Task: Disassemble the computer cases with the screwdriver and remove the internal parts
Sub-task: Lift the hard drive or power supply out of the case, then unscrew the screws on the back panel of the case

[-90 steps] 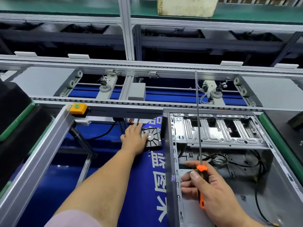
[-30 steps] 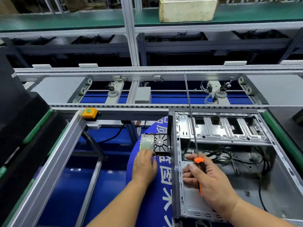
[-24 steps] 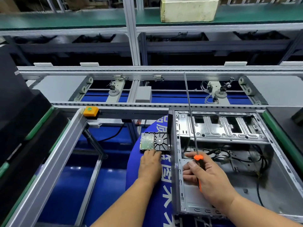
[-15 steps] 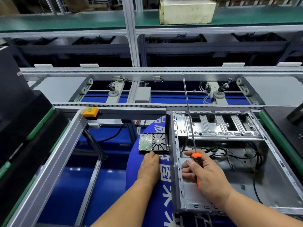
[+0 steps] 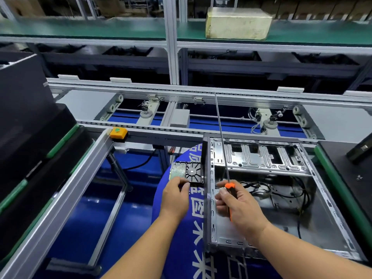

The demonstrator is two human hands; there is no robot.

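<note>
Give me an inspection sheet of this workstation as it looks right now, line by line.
Surface: blue cloth with white characters under the work.
Job's things: open computer case lying on its side, drive cage at its far end; hard drive outside the case, on the cloth, circuit side up.
Clutter: nothing seen.
Hands: left hand at the hard drive's near edge, fingers curled on it; right hand grips an orange-handled screwdriver, shaft pointing up and away.
Cables: black cables loose inside the case.
Surroundings: conveyor frame with orange button box; cardboard box on green shelf.
</note>
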